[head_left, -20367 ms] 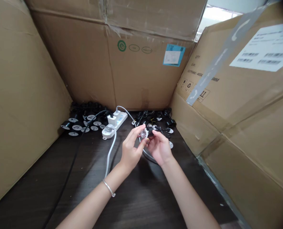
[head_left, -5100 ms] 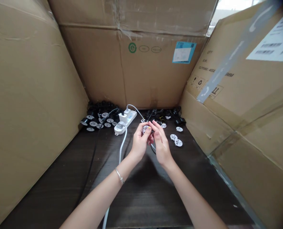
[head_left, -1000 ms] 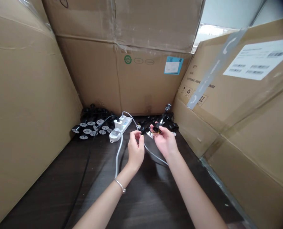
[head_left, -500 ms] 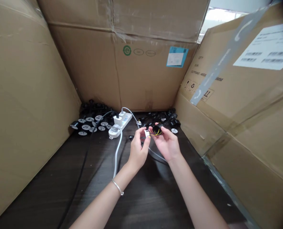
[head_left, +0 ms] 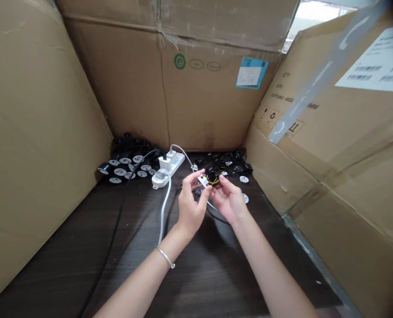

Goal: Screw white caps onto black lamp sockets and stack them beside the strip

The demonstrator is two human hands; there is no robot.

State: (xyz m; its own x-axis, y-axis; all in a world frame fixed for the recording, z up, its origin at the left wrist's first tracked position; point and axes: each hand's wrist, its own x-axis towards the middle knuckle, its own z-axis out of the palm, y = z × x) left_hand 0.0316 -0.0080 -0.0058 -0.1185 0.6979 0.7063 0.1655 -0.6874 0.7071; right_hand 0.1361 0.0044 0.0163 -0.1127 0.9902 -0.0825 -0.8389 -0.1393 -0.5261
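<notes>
My left hand (head_left: pixel 191 205) pinches a small white rectangular plastic piece (head_left: pixel 203 180) between thumb and fingers. My right hand (head_left: pixel 228 199) is beside it, its fingertips on a small black plug part with thin yellow wire (head_left: pixel 212 179). The two hands nearly touch around these parts, and the fingers hide part of the black piece. A white cable (head_left: pixel 163 212) runs on the table just left of my left hand, then passes behind my hands.
A white power strip (head_left: pixel 175 163) with plugged-in adapters stands at the back. Black-and-white round plug parts (head_left: pixel 125 165) lie left of it, and a black heap (head_left: pixel 219 158) lies right. Loose white discs (head_left: pixel 244 179) sit nearby. Cardboard walls surround the dark table (head_left: pixel 67 265).
My hands have drawn closer together, and the white piece now sits tilted, slightly higher, right against the black part with yellow wire. The view has shifted slightly.
</notes>
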